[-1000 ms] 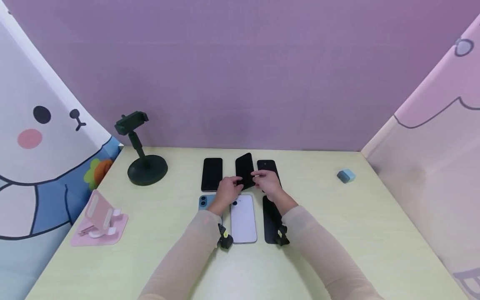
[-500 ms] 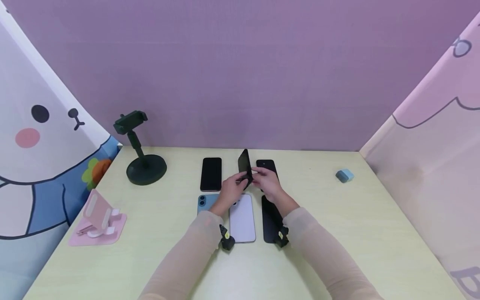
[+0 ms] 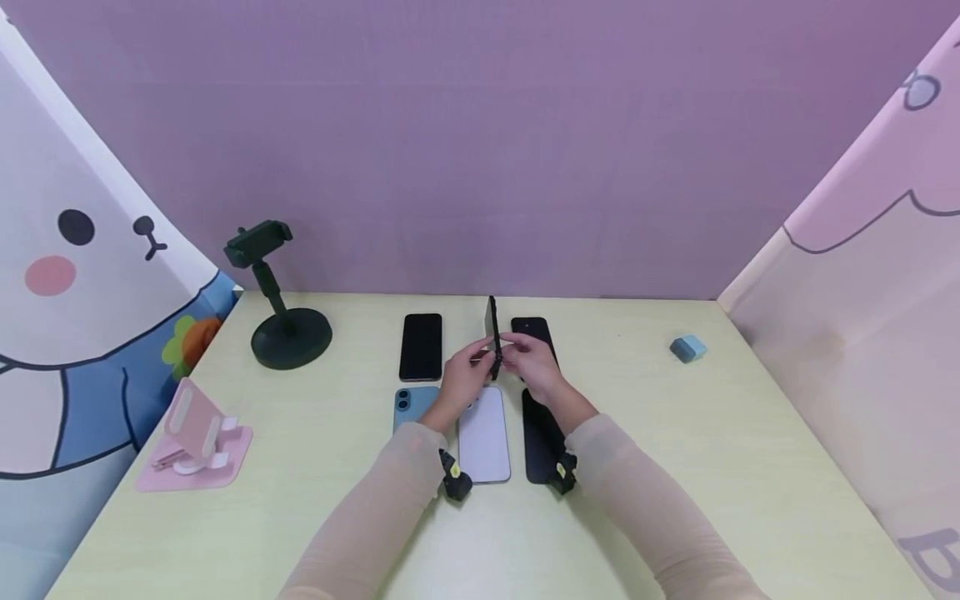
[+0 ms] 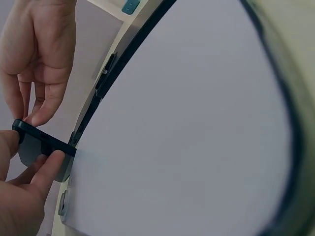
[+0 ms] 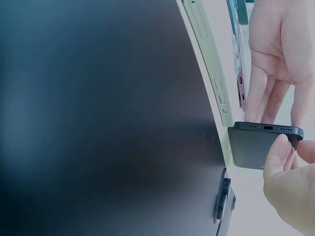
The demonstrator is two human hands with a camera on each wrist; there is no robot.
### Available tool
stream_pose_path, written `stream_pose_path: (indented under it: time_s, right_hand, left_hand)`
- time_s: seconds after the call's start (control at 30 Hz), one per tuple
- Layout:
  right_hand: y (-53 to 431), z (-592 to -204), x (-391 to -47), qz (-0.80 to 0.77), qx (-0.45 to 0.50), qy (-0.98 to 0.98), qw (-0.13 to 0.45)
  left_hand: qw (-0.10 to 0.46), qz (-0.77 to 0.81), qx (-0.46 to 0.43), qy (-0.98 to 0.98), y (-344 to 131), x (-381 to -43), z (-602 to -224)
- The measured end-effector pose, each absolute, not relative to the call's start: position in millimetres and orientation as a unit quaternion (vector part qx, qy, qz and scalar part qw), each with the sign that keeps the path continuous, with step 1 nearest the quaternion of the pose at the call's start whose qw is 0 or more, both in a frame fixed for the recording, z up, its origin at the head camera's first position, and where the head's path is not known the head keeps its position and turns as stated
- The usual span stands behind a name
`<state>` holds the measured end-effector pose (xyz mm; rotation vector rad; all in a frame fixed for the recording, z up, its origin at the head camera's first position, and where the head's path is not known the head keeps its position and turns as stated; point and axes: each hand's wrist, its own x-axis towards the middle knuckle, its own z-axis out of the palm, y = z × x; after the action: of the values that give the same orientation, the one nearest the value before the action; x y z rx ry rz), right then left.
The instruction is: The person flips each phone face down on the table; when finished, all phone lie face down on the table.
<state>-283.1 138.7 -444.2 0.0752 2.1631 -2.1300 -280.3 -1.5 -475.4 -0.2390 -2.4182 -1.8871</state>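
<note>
A black phone [image 3: 492,318] stands nearly edge-on between my hands at the middle of the table. My left hand [image 3: 462,379] pinches its left side with thumb and fingers. From the other side my right hand [image 3: 534,365] grips it by the lower part. Its bottom edge, with port and speaker holes, faces the right wrist camera, where the phone [image 5: 248,147] is held by fingers of both hands. Under my wrists lie a lavender phone [image 3: 484,442] and a black phone [image 3: 542,437]. A blue phone [image 3: 415,402] is partly hidden by my left wrist.
A black phone [image 3: 422,347] lies at back left of the hands, another dark phone [image 3: 531,327] at back right, partly covered. A dark green phone stand [image 3: 291,340] and a pink folding stand [image 3: 197,442] occupy the left. A small blue block [image 3: 687,348] sits far right.
The held phone has turned from showing its broad dark face to standing almost edge-on. My left hand has shifted slightly right and up along with it; my right hand stays nearly in place.
</note>
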Motion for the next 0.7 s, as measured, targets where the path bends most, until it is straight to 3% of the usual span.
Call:
stream_pose_path:
  time_s: [0.3,0.7]
  right_hand:
    - [134.0,-444.0,-278.2,-0.615,-0.008,0.785,0.076]
    - [136.1,-444.7,-278.1,-0.547,0.037,0.832,0.084]
  left_hand:
    - [0.041,-0.631,-0.055,-0.773,-2.7,-280.4,-475.1]
    - [0.05,-0.564,-0.031,-0.824,-7.9,-278.4,-477.0]
